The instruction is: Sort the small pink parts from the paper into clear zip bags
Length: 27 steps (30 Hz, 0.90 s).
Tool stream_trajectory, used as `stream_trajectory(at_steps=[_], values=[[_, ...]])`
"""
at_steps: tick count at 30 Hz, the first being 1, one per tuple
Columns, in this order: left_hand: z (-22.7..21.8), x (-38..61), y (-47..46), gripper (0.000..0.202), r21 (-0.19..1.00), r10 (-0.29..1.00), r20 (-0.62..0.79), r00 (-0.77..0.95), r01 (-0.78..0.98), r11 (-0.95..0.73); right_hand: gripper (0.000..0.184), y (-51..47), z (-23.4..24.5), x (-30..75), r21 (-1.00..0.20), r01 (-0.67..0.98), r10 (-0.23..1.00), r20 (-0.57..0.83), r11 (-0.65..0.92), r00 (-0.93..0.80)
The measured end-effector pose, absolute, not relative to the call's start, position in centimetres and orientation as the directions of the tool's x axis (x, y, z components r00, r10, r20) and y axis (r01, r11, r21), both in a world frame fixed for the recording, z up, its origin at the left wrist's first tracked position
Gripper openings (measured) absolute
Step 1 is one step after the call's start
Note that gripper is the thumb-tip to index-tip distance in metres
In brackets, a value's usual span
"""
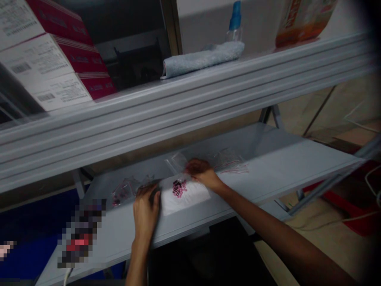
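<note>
Pink and dark beads (179, 188) lie in a small heap on a white sheet (172, 204) on the grey lower shelf. My left hand (145, 206) rests at the sheet's left edge, its thumb apart from the fingers. Just beyond its fingertips are clear plastic bags (123, 190), one with pink pieces inside. Above the sheet's far right part, my right hand (202, 172) has its fingers curled together. What they hold is hidden and blurred. Close to its fingertips lies a clear zip bag (177, 162).
More clear bags with red edges (230, 161) lie right of my right hand. A ribbed upper shelf edge (178, 95) crosses in front, bearing stacked boxes (59, 59), a folded cloth (202, 59), a spray bottle (235, 24) and an orange pack (303, 24). A red bin (363, 214) stands right.
</note>
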<state>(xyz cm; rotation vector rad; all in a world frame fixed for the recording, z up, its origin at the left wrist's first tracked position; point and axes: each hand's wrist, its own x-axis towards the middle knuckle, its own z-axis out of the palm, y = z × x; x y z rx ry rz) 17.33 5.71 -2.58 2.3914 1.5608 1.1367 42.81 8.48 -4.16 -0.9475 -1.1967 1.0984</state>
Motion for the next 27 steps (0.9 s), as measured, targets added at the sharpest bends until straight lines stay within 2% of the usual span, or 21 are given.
stream_trajectory(at_steps=[2,5,8,11,13,15,18,19,22,24,27], values=[[-2.9,16.0,6.2,0.033,0.336,0.799,0.551,0.241,0.812,-0.477,0.041,7.2,-3.9,45.6,-0.963,-0.032,0.952,0.259,0.267,0.165],[-3.5,15.4,6.3,0.033,0.284,0.804,0.535,0.257,0.842,-0.458,0.047,4.9,-4.1,49.9,-0.925,0.322,0.886,0.311,0.200,0.343],[-3.7,15.7,5.9,0.034,0.296,0.807,0.544,0.230,0.847,-0.441,0.058,2.9,-4.5,52.4,-0.761,0.641,0.795,0.450,0.103,0.406],[-3.5,15.5,5.4,0.031,0.340,0.800,0.577,0.164,0.843,-0.417,0.061,1.6,-4.1,52.2,-0.617,0.782,0.665,0.621,0.089,0.414],[-3.2,15.0,5.1,0.028,0.418,0.794,0.605,0.061,0.824,-0.382,0.051,0.8,-3.3,50.8,-0.576,0.808,0.620,0.680,0.124,0.390],[-2.6,14.8,4.4,0.028,0.572,0.787,0.604,-0.123,0.755,-0.321,0.035,-0.1,-2.4,48.7,-0.569,0.798,0.644,0.689,0.197,0.333],[-1.3,15.9,2.3,0.039,0.863,0.808,0.415,-0.418,0.463,-0.204,0.017,-2.1,-1.4,44.4,-0.602,0.687,0.770,0.630,0.408,0.095],[-0.9,16.6,1.3,0.045,0.926,0.837,0.318,-0.446,0.335,-0.173,0.016,-2.8,-1.2,42.9,-0.617,0.627,0.798,0.603,0.475,-0.011],[0.0,19.3,-1.9,0.053,0.991,0.948,0.127,-0.291,0.080,-0.108,0.017,-4.7,-0.7,39.0,-0.624,0.530,0.805,0.550,0.574,-0.224],[0.2,20.6,-3.6,0.052,0.994,0.970,0.108,-0.219,0.045,-0.100,0.016,-5.4,-0.6,37.6,-0.597,0.556,0.800,0.547,0.578,-0.244],[0.2,21.5,-4.9,0.055,0.993,0.969,0.114,-0.219,0.009,-0.115,0.011,-5.7,-0.7,37.0,-0.599,0.576,0.814,0.533,0.556,-0.231]])
